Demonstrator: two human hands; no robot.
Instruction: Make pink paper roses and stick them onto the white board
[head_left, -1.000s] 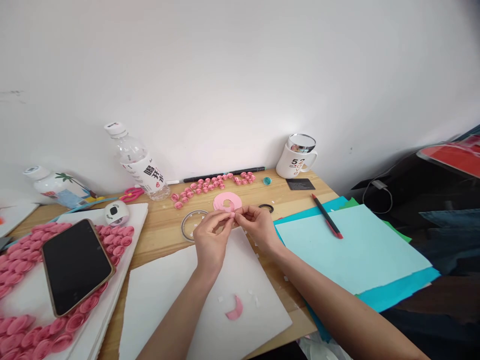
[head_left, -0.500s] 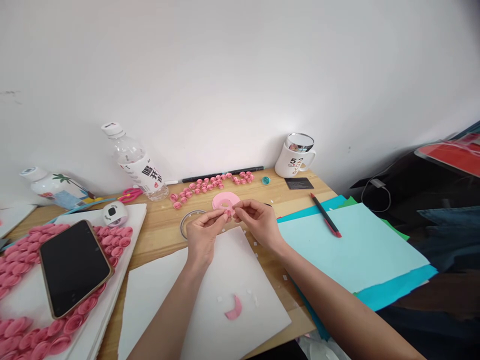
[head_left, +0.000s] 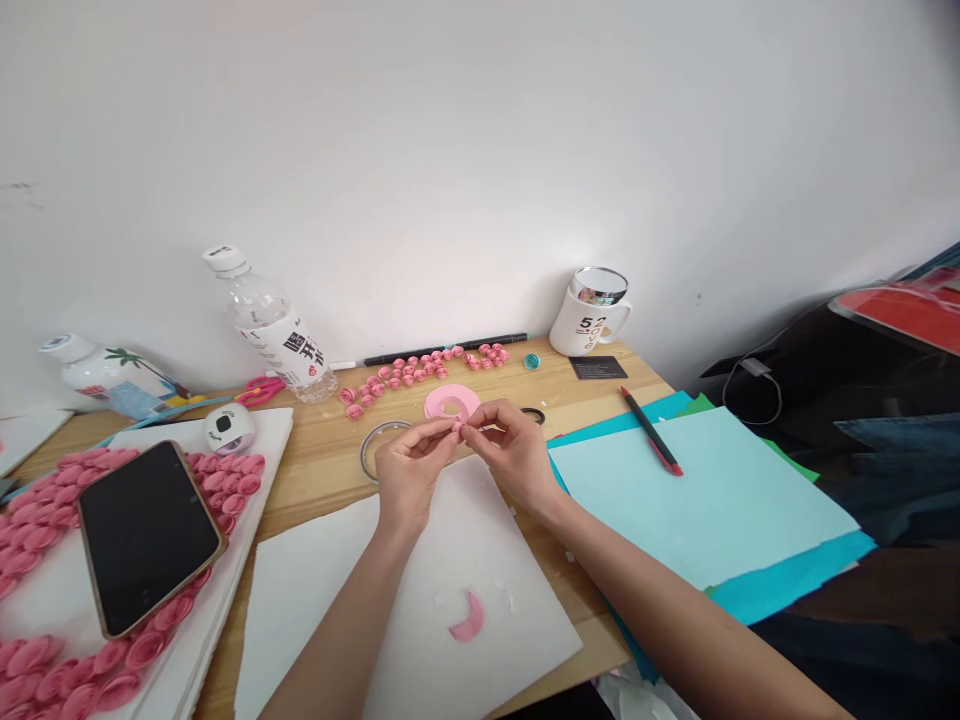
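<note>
Between my fingertips is a small rolled pink paper flower (head_left: 457, 427), mostly covered by the fingers. My left hand (head_left: 409, 470) pinches it from the left. My right hand (head_left: 514, 455) closes on it from the right, thumb and forefinger meeting at the roll. Just behind the hands lie flat pink paper rings (head_left: 442, 397). Several finished pink paper rolls (head_left: 409, 372) stand in loose rows farther back. Below my hands, a white sheet (head_left: 315, 580) carries a curved pink paper scrap (head_left: 469, 618) and tiny white bits.
A roll of tape (head_left: 367, 450) lies left of my hands, a black ring (head_left: 534, 415) right. A phone (head_left: 150, 535) rests on pink-flowered boards. Behind stand a water bottle (head_left: 277, 330) and a mug (head_left: 589, 318). Blue paper (head_left: 697, 500) with a pen (head_left: 651, 432) lies at right.
My right hand has shifted slightly left and down, its fingers closing in on the pink roll. More of the pink rings and the black ring now shows.
</note>
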